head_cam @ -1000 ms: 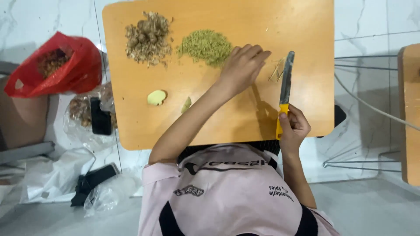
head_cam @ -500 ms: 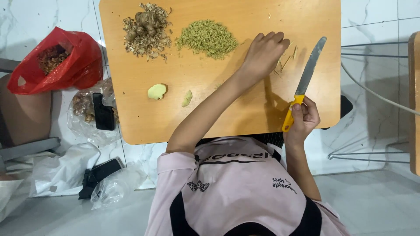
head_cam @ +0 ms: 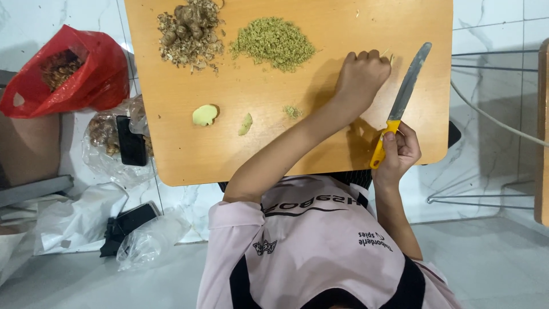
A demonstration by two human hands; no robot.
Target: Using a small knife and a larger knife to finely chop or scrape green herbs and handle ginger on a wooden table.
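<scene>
1. Knife (head_cam: 403, 97): yellow handle, long grey blade. Your right hand (head_cam: 400, 153) is wrapped around the handle at the near right edge of the wooden board (head_cam: 257, 149); the blade slants up and away over the board's right part.
2. Left hand (head_cam: 361, 77): lies knuckles-up on the board, fingers curled down, just left of the blade. You cannot tell what, if anything, it presses beneath them.
3. Pile of finely chopped green-yellow bits (head_cam: 273, 43): far middle of the board, left of your left hand and apart from it.
4. Small scatter of the same chopped bits (head_cam: 293, 111): near your left forearm.
5. Pale sliced piece (head_cam: 205, 115) and thin green sliver (head_cam: 246, 123): side by side, left of centre, apart from each other.
6. Heap of brown knobbly roots and peelings (head_cam: 190, 31): far left of the board.
7. Red plastic bag (head_cam: 86, 71): on the floor left of the board, open, brown scraps inside.
8. Clear plastic bag (head_cam: 111, 143): below the red one, against the board's left edge, with a dark flat object (head_cam: 131, 141) on it.
</scene>
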